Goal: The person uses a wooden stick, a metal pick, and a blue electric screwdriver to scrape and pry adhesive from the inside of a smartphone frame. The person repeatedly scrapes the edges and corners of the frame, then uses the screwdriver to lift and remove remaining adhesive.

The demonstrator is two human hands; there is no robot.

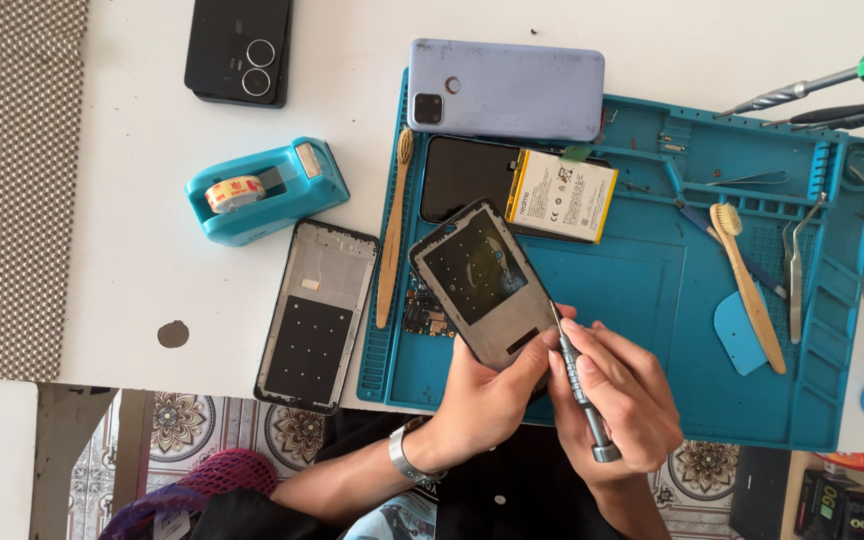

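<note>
My left hand grips the lower end of a grey phone frame, holding it tilted above the blue work mat. My right hand holds a slim metal screwdriver; its tip touches the frame's right edge. A small circuit board lies on the mat under the frame. Behind it, a dark phone body carries a yellow and white battery.
A second phone frame lies left of the mat, near a blue tape dispenser. A lilac phone back and a black phone sit at the back. Brushes, tweezers and a blue pick crowd the mat's right side.
</note>
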